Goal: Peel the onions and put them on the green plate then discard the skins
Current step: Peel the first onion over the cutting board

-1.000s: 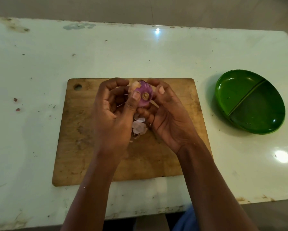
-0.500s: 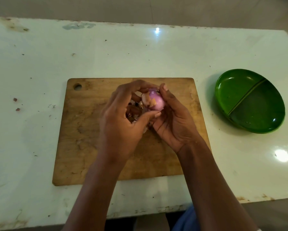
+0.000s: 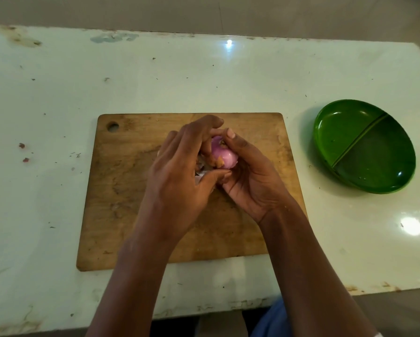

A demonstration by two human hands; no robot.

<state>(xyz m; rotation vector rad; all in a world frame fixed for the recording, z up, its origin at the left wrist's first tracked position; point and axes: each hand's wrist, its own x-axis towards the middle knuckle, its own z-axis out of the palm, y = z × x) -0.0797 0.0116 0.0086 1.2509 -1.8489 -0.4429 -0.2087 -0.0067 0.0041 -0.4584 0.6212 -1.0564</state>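
A small purple onion [image 3: 224,155] with a scrap of brown skin still clinging to it is held over the wooden cutting board [image 3: 131,190]. My right hand [image 3: 250,176] cradles it from the right, thumb on its top end. My left hand [image 3: 182,171] curls over its left side, fingers and thumb pinching at the skin. Loose pale skins [image 3: 200,175] show under my left palm, mostly hidden. The green divided plate [image 3: 364,145] sits empty on the table to the right of the board.
The white table [image 3: 204,76] carries small skin flecks at the far left [image 3: 21,145]. Its front edge runs just below the board, and the floor lies beyond the far edge.
The onion has been turned in my hands, so its side faces up instead of its root end. My left hand has closed over its left side. The loose skins are now mostly covered.
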